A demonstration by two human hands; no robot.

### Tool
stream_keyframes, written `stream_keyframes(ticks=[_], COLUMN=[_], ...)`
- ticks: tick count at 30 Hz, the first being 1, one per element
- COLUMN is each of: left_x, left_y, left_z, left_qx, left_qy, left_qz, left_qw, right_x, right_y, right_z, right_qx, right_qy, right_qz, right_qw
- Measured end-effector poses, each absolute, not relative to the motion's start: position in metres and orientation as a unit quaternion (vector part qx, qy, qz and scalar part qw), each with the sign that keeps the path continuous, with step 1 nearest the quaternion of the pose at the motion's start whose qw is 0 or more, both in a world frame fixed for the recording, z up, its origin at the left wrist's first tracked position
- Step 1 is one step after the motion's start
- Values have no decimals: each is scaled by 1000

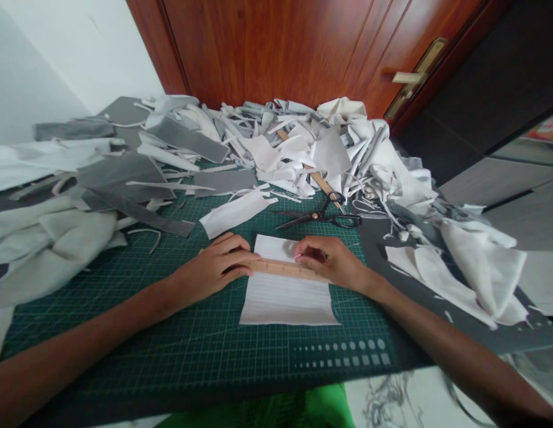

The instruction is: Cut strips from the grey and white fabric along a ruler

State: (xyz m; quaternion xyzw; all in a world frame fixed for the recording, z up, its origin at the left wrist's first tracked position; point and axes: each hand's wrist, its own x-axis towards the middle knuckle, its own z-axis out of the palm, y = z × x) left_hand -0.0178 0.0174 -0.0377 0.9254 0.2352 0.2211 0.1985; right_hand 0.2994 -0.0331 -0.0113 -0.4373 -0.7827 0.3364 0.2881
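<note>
A white piece of ribbed cloth [288, 300] lies flat on a green cutting mat [169, 333]. Across it runs a wooden ruler [280, 268]. My left hand [227, 261] grips the ruler's left end between thumb and fingers. Over the ruler's right part is my right hand [332, 261], its thumb and index finger pinched together just above the cloth. Whatever small thing is in that pinch is too small to name. Black scissors [318, 217] lie with blades apart beyond the cloth. Left of them rests a white cloth strip [238, 211].
A large heap of white and grey fabric scraps [298, 148] covers the table's far side, with a wooden stick [318, 178] poking out. Crumpled cloth [57, 244] lies at left, more scraps [481, 267] at right. Behind stands a wooden door [276, 47].
</note>
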Motion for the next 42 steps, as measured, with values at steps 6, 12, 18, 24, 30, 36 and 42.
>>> stream_keyframes(ticks=[6, 12, 18, 24, 30, 36, 42], left_x=[-17, -16, -15, -14, -14, -15, -14], left_y=[13, 3, 2, 1, 0, 5, 5], left_z=[-38, -36, -36, -34, -34, -33, -31], left_qx=[910, 898, 898, 900, 902, 901, 901], left_qy=[256, 282, 281, 294, 314, 323, 324], left_qz=[243, 250, 252, 245, 231, 232, 240], left_qw=[219, 226, 226, 208, 184, 172, 161], right_x=[287, 259, 247, 251, 269, 282, 279], right_y=[-17, -14, -20, -20, -4, 10, 5], right_z=[-20, -19, -30, -26, -20, -28, -22], right_qx=[-463, -442, -462, -453, -455, -448, -453], right_qy=[-760, -788, -781, -765, -732, -688, -737], right_qz=[336, 291, 272, 306, 342, 412, 358], right_qw=[308, 315, 322, 341, 374, 395, 350])
